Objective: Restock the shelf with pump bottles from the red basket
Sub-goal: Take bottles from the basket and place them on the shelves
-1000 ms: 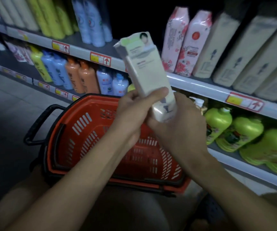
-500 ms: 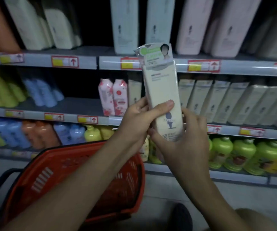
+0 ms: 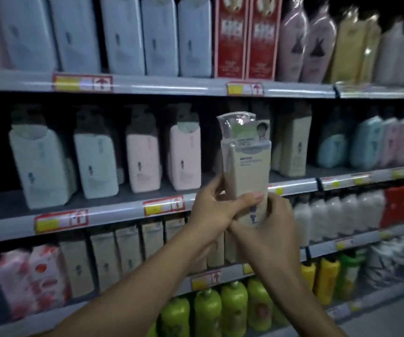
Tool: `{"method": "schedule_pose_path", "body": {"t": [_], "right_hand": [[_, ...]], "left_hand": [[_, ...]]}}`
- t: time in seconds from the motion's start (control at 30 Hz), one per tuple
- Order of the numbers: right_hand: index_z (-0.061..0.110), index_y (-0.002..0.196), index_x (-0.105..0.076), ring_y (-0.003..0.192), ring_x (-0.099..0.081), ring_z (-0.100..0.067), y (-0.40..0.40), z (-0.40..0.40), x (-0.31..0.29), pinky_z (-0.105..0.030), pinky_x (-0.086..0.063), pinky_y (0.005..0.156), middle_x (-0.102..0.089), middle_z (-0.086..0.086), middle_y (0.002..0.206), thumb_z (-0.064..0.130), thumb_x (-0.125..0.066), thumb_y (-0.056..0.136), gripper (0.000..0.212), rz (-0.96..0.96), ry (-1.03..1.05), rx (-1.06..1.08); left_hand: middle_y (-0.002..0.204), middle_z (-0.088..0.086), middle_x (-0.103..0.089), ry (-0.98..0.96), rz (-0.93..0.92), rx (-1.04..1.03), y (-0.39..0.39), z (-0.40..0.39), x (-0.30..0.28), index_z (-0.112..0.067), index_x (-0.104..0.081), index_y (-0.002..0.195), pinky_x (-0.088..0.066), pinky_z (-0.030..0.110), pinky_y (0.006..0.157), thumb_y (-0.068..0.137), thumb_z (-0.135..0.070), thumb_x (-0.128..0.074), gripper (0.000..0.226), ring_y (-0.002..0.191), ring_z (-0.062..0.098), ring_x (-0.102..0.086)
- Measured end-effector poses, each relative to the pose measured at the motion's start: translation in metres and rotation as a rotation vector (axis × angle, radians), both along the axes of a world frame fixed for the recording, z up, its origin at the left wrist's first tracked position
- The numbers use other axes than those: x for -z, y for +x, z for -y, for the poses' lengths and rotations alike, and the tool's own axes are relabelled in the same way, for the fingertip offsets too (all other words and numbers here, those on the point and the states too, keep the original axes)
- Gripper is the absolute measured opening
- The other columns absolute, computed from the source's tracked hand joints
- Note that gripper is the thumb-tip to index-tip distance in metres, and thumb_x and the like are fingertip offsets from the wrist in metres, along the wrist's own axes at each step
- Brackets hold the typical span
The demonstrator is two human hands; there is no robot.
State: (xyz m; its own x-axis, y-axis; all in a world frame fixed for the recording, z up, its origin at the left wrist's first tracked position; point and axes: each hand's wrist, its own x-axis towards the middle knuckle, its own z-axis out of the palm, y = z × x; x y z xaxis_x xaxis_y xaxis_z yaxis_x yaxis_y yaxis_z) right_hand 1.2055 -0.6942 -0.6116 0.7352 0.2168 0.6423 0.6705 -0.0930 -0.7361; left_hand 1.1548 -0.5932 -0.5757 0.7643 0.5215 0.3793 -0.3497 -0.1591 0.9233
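Observation:
I hold a cream pump bottle [image 3: 247, 164] upright, its pump head wrapped in clear plastic with a green label. My left hand [image 3: 216, 210] grips its lower left side with the thumb across the front. My right hand [image 3: 272, 229] wraps around the bottom from the right. The bottle is raised in front of the middle shelf [image 3: 128, 205], before a gap to the left of matching cream bottles [image 3: 293, 147]. The red basket is out of view.
Pale green and pink pump bottles [image 3: 142, 156] stand to the left on the same shelf, blue and pink ones [image 3: 371, 142] to the right. The shelf above [image 3: 172, 85] carries grey bottles and red boxes. Lower shelves hold cream bottles and green bottles [image 3: 232, 310].
Both hands have lifted the bottle higher, from over the red basket up to the middle shelf. My view has risen with it, and the basket has dropped out of sight.

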Motion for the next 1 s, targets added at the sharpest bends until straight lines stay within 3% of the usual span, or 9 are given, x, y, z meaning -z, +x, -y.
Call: {"method": "schedule_pose_path", "body": {"t": [0.17, 0.23, 0.3, 0.43, 0.63, 0.73, 0.83, 0.9, 1.0], "right_hand": [[0.031, 0.101, -0.058, 0.086, -0.058, -0.012, 0.06, 0.004, -0.017, -0.03, -0.046, 0.069, -0.053, 0.013, 0.096, 0.034, -0.088, 0.067, 0.045, 0.009, 0.096, 0.095], [0.029, 0.102, -0.059, 0.087, -0.055, -0.012, 0.089, 0.006, -0.017, -0.028, -0.043, 0.071, -0.053, 0.009, 0.097, 0.029, -0.089, 0.066, 0.048, 0.014, 0.13, 0.147], [0.025, 0.104, -0.059, 0.089, -0.055, -0.015, 0.118, 0.006, -0.014, -0.03, -0.046, 0.073, -0.053, 0.005, 0.1, 0.027, -0.09, 0.066, 0.049, -0.006, 0.185, 0.205], [0.015, 0.115, -0.059, 0.096, -0.058, -0.023, 0.17, 0.003, -0.018, -0.04, -0.053, 0.077, -0.055, -0.001, 0.107, 0.032, -0.091, 0.068, 0.059, -0.053, 0.357, 0.325], [0.01, 0.119, -0.057, 0.102, -0.056, -0.02, 0.23, -0.018, -0.042, -0.04, -0.053, 0.086, -0.055, -0.002, 0.112, 0.031, -0.091, 0.072, 0.062, -0.071, 0.501, 0.328], [0.01, 0.125, -0.058, 0.103, -0.056, -0.016, 0.246, -0.035, -0.047, -0.027, -0.047, 0.082, -0.056, -0.002, 0.116, 0.031, -0.091, 0.073, 0.064, -0.065, 0.475, 0.286], [0.011, 0.128, -0.059, 0.098, -0.051, -0.006, 0.25, -0.056, -0.046, -0.005, -0.039, 0.077, -0.054, 0.003, 0.115, 0.029, -0.091, 0.073, 0.066, -0.037, 0.459, 0.245], [0.013, 0.132, -0.058, 0.101, -0.053, -0.008, 0.251, -0.067, -0.044, -0.011, -0.042, 0.082, -0.054, 0.004, 0.115, 0.029, -0.091, 0.074, 0.068, -0.005, 0.441, 0.235], [0.015, 0.138, -0.053, 0.106, -0.055, -0.015, 0.257, -0.075, -0.04, -0.028, -0.047, 0.087, -0.054, 0.0, 0.118, 0.027, -0.089, 0.075, 0.074, 0.024, 0.386, 0.211]], "left_hand": [[0.133, -0.01, -0.063, 0.042, -0.046, -0.016, 0.054, -0.007, -0.028, -0.041, -0.048, 0.139, -0.057, 0.027, 0.091, 0.051, -0.059, -0.09, 0.1, 0.12, 0.008, -0.063], [0.135, -0.011, -0.062, -0.001, -0.026, -0.086, 0.068, -0.014, -0.032, -0.036, -0.043, 0.146, -0.053, 0.029, 0.095, 0.04, -0.072, -0.088, 0.121, 0.12, 0.006, -0.062], [0.131, -0.013, -0.065, -0.035, -0.023, -0.134, 0.078, -0.022, -0.029, -0.034, -0.044, 0.148, -0.051, 0.029, 0.094, 0.035, -0.08, -0.085, 0.128, 0.115, 0.002, -0.065], [0.124, -0.019, -0.067, -0.046, -0.084, -0.159, 0.097, -0.03, -0.02, -0.036, -0.048, 0.145, -0.048, 0.041, 0.108, 0.053, -0.075, -0.082, 0.106, 0.114, 0.005, -0.063], [0.128, -0.015, -0.064, -0.071, -0.122, -0.148, 0.12, -0.034, -0.019, -0.039, -0.052, 0.138, -0.046, 0.044, 0.109, 0.058, -0.071, -0.074, 0.09, 0.117, 0.008, -0.06], [0.13, -0.01, -0.065, -0.068, -0.118, -0.165, 0.128, -0.037, -0.02, -0.042, -0.055, 0.13, -0.048, 0.045, 0.108, 0.059, -0.071, -0.072, 0.079, 0.118, 0.012, -0.061], [0.117, -0.003, -0.074, -0.102, -0.097, -0.143, 0.134, -0.042, -0.022, -0.031, -0.066, 0.123, -0.052, 0.046, 0.104, 0.065, -0.066, -0.07, 0.068, 0.11, 0.017, -0.069], [0.103, 0.005, -0.078, -0.135, -0.08, -0.122, 0.136, -0.043, -0.023, -0.022, -0.071, 0.113, -0.055, 0.047, 0.099, 0.073, -0.059, -0.067, 0.055, 0.102, 0.024, -0.072], [0.092, 0.014, -0.076, -0.151, -0.068, -0.056, 0.132, -0.045, -0.024, -0.012, -0.069, 0.111, -0.057, 0.046, 0.092, 0.077, -0.055, -0.061, 0.056, 0.089, 0.029, -0.071]]}}
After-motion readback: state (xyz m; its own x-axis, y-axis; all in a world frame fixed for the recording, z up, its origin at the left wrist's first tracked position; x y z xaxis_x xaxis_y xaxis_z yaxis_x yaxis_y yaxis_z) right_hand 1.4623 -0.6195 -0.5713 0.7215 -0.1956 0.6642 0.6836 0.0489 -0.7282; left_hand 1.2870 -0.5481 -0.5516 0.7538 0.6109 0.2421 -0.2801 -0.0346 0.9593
